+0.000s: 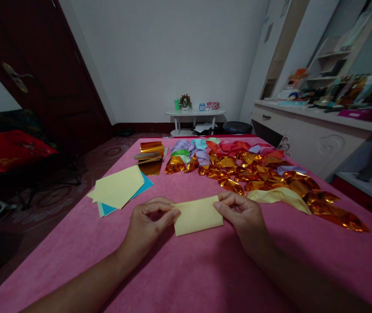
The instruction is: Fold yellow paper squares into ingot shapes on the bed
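Note:
A pale yellow sheet of paper (198,215), folded into a rectangle, lies on the pink table cover (186,269). My left hand (148,221) pinches its left edge with thumb and fingers closed. My right hand (242,213) pinches its right edge the same way. Both forearms rest low over the cover, reaching in from the near side.
A stack of yellow and blue paper squares (120,189) lies to the left. Gold foil sheets (149,152) sit further back. Several folded gold, red and purple pieces (254,171) spread across the right. A white dresser (319,134) stands right, a small white table (195,115) by the far wall.

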### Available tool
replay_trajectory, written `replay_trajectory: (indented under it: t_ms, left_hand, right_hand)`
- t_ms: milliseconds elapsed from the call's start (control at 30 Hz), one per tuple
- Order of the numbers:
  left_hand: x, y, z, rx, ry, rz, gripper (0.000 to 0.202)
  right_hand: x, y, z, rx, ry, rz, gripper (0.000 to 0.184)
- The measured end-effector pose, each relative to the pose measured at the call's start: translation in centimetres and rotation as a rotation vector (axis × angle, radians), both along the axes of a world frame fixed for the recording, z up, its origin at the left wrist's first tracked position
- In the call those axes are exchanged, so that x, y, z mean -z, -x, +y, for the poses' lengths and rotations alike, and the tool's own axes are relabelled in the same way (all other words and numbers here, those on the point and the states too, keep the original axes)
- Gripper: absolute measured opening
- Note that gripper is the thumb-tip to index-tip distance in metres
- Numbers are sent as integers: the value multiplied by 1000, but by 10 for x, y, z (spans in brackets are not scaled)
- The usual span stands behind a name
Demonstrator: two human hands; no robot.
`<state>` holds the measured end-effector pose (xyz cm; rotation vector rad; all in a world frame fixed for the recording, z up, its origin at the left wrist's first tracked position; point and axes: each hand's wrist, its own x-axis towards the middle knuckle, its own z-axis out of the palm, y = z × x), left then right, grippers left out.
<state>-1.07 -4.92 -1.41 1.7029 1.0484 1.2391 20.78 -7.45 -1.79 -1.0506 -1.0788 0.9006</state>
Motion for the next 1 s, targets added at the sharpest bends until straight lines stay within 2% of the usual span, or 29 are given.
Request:
replay_trajectory:
  t_ms: [267, 467, 733, 1000]
  left_hand:
    - [-5, -1, -1, 1, -7, 28, 16]
    - [-3, 0, -1, -1, -6, 8, 14]
    - [-4, -1, -2, -4, 27, -28, 11]
    - [-6, -3, -4, -45, 84, -33, 11]
  right_hand:
    - [-6, 1, -1, 32, 24, -3, 24]
    - [-7, 1, -3, 27, 52, -21, 24]
    - [-7, -3, -5, 81, 68, -144, 24]
    - [-5, -2, -5, 89, 49, -104, 20]
